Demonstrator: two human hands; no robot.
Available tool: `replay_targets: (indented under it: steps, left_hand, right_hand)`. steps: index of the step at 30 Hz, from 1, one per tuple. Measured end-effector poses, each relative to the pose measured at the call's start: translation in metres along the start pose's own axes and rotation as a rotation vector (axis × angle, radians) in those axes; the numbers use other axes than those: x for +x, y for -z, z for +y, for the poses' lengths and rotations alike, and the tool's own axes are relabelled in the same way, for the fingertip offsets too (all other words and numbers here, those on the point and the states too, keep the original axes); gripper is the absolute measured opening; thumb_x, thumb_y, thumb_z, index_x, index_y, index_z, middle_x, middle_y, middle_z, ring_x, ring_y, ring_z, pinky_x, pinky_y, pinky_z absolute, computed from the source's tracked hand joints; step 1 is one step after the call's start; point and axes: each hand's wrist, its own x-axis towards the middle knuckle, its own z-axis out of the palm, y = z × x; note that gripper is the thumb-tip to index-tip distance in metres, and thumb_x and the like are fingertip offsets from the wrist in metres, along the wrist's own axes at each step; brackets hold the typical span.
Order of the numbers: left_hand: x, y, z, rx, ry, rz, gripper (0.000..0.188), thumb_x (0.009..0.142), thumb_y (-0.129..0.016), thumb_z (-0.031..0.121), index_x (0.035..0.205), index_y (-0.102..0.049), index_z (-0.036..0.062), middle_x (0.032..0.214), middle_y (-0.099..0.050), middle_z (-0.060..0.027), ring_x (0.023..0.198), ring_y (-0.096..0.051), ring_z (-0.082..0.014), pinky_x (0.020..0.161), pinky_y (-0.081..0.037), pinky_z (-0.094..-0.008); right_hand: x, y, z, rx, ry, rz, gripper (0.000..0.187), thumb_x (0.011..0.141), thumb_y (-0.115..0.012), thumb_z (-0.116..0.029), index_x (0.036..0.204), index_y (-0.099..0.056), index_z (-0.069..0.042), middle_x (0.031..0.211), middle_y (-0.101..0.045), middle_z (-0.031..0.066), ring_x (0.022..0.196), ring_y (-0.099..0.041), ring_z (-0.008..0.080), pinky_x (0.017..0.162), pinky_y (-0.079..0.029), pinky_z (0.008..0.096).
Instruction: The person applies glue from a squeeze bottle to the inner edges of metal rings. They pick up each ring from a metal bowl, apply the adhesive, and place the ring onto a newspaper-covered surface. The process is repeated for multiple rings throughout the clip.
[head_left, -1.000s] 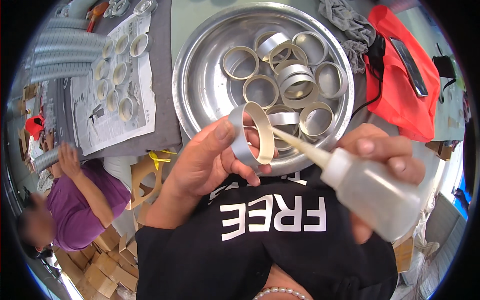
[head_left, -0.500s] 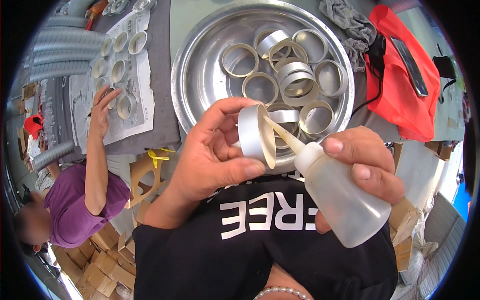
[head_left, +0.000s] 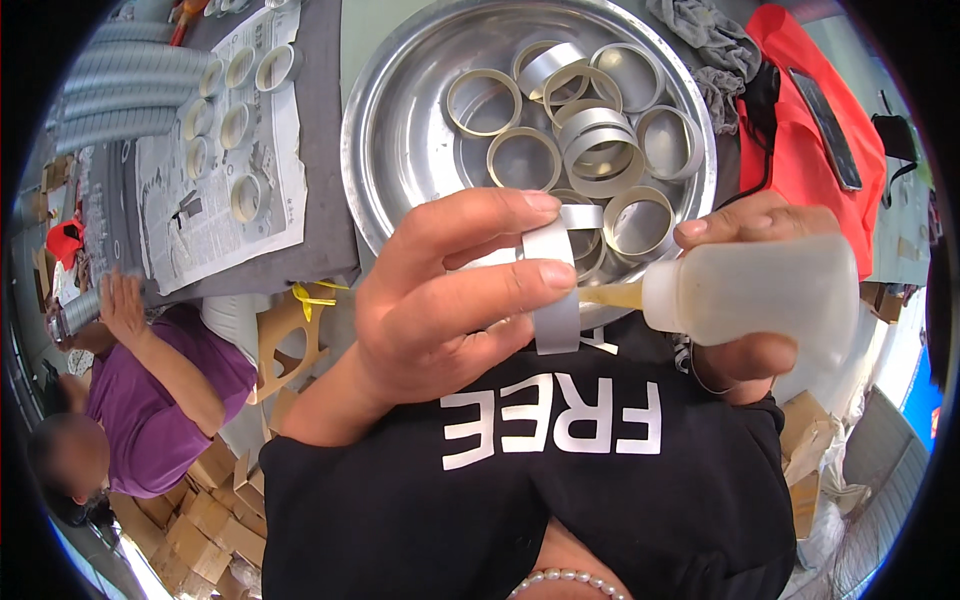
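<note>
My left hand (head_left: 450, 285) is closed around a silver ring (head_left: 557, 325), its fingers across the outer band. My right hand (head_left: 745, 350) grips a translucent squeeze bottle (head_left: 765, 295) that lies nearly level. The bottle's yellowish nozzle (head_left: 612, 295) points left, and its tip is hidden behind the ring and my fingers. I cannot tell whether the tip touches the ring's inner wall. Just beyond my hands, a round metal basin (head_left: 390, 130) holds several more silver rings (head_left: 525, 160), some stacked or leaning on each other.
To the left, rings (head_left: 248, 198) stand on a newspaper (head_left: 280, 220) beside flexible silver ducts (head_left: 130, 80). A co-worker in a purple top (head_left: 150, 410) sits there. A red bag (head_left: 800, 120) with a phone (head_left: 825, 130) and a grey cloth (head_left: 705, 40) lie right of the basin.
My left hand has turned the ring, so its outer band now faces me. The bottle has swung from tilted to nearly level. The co-worker's hand has drawn back from the newspaper.
</note>
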Motion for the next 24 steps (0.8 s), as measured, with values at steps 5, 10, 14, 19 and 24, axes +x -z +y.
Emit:
replay_targets:
  steps: [5, 10, 14, 19, 24]
  left_hand:
    - [-0.003, 0.001, -0.007, 0.117, -0.145, -0.017, 0.044, 0.065, -0.076, -0.006, 0.106, -0.068, 0.0072, 0.119, -0.058, -0.0184, 0.104, -0.063, -0.0314, 0.085, -0.055, -0.0395]
    - [-0.002, 0.015, -0.002, 0.051, -0.059, 0.031, 0.051, 0.065, -0.075, -0.005, 0.114, -0.063, 0.0032, 0.119, -0.056, -0.0183, 0.105, -0.06, -0.0284, 0.085, -0.054, -0.0362]
    - [-0.019, 0.066, -0.001, 0.179, 0.306, 0.432, 0.068, 0.074, -0.077, 0.005, 0.135, -0.046, 0.0066, 0.117, -0.052, -0.0138, 0.102, -0.057, -0.0213, 0.082, -0.057, -0.035]
    - [-0.066, 0.143, -0.037, 0.976, 0.846, 0.153, 0.07, 0.074, -0.076, 0.01, 0.137, -0.048, 0.0041, 0.115, -0.052, -0.0126, 0.077, -0.054, -0.0151, 0.071, -0.048, -0.0298]
    - [-0.012, 0.102, -0.033, 1.031, 0.444, 0.395, 0.064, 0.071, -0.077, 0.009, 0.131, -0.055, 0.0076, 0.114, -0.054, -0.0092, 0.072, -0.051, -0.017, 0.072, -0.048, -0.0324]
  right_hand:
    - [-0.002, -0.001, -0.004, 0.272, -0.416, 0.177, 0.064, 0.091, -0.056, -0.056, 0.111, -0.049, 0.004, 0.089, -0.057, 0.0131, 0.077, -0.062, 0.0224, 0.068, -0.053, 0.0301]
    - [0.008, 0.0, 0.01, 0.97, -0.743, 0.238, 0.058, 0.102, -0.042, -0.047, 0.121, -0.046, 0.007, 0.101, -0.058, 0.0194, 0.055, -0.051, 0.0091, 0.041, -0.042, 0.0162]
    - [0.001, 0.02, 0.027, 1.008, -0.709, 0.471, 0.062, 0.099, -0.047, -0.049, 0.122, -0.045, 0.009, 0.1, -0.057, 0.0185, 0.051, -0.05, 0.0056, 0.043, -0.043, 0.0173]
    - [0.001, 0.036, 0.032, 1.029, -0.603, 0.4, 0.058, 0.1, -0.047, -0.048, 0.12, -0.044, 0.007, 0.104, -0.056, 0.0168, 0.053, -0.051, 0.005, 0.046, -0.045, 0.0166]
    - [0.002, 0.032, 0.032, 1.046, -0.595, 0.387, 0.059, 0.099, -0.048, -0.049, 0.119, -0.044, 0.007, 0.103, -0.054, 0.0165, 0.054, -0.051, 0.0059, 0.047, -0.046, 0.0181]
